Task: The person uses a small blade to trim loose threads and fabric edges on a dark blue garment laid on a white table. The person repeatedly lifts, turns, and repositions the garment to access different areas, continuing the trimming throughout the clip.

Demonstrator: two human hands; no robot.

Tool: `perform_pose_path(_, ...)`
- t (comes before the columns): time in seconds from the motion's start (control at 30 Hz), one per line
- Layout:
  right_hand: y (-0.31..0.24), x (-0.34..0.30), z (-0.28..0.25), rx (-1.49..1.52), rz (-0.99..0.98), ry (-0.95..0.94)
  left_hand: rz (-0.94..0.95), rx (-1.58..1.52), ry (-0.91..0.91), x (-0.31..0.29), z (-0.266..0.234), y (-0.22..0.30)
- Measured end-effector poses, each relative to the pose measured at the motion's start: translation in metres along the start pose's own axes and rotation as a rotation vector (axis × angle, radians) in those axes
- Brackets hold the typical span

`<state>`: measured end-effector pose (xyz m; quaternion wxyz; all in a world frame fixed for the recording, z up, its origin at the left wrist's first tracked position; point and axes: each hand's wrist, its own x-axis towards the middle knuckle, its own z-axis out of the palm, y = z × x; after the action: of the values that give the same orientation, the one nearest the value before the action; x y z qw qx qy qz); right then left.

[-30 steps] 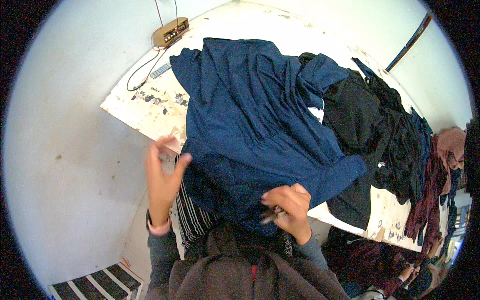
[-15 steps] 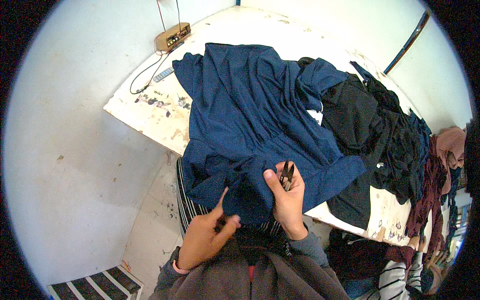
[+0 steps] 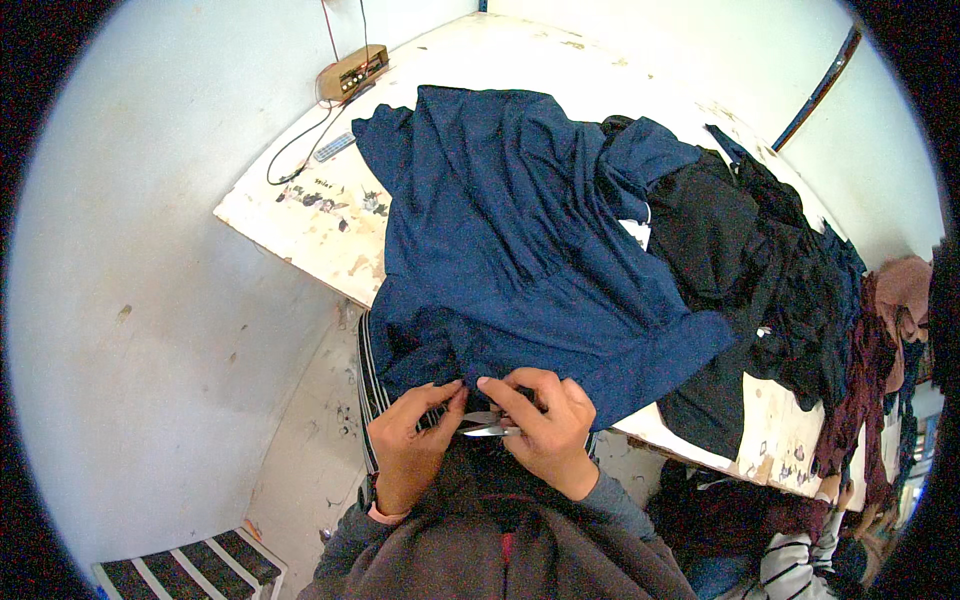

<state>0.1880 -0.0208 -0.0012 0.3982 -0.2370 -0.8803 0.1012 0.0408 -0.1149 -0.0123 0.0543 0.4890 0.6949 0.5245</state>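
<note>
By the left hand (image 3: pixel 412 435), thumb and finger pressed together, the garment (image 3: pixel 500 220) was pinched where it draped off the table (image 3: pixel 310 232); the snips (image 3: pixel 489 432) were tucked under the right hand's (image 3: pixel 552 425) curled fingers, seemingly to free its thumb.

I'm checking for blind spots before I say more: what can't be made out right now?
All in the head view:
Snips' handles: mostly hidden by the right hand.
Whether the left hand grips cloth or thread: too small and dark.
Navy garment's underside: covered by its upper layer.
Co-worker's striped sleeve: lower part cut off by the bottom edge.
</note>
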Motion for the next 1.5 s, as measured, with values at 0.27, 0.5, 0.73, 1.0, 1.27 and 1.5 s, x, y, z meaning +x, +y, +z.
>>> perform_pose_path(0.27, -0.003, -0.006, 0.011, 0.037, -0.018, -0.049, -0.206, -0.147, -0.053, -0.009, -0.003, -0.007)
perform_pose_path(0.5, -0.002, -0.008, 0.015, 0.106, -0.021, -0.044, -0.069, -0.267, 0.041, -0.021, 0.006, -0.026)
perform_pose_path(0.73, 0.003, -0.006, 0.007, 0.025, -0.11, -0.056, 0.098, -0.112, -0.023, -0.006, -0.002, -0.019)
perform_pose_path(1.0, 0.012, -0.003, 0.008, -0.293, -0.408, 0.057, 0.221, -0.075, -0.373, 0.013, -0.018, -0.007)
perform_pose_path(1.27, 0.005, -0.01, 0.006, -0.267, -0.46, 0.072, 0.166, -0.1, -0.269, -0.004, -0.016, -0.013)
perform_pose_path(1.5, 0.002, -0.015, 0.001, -0.295, -0.533, 0.079, -0.192, -0.495, -0.427, -0.005, -0.023, -0.006)
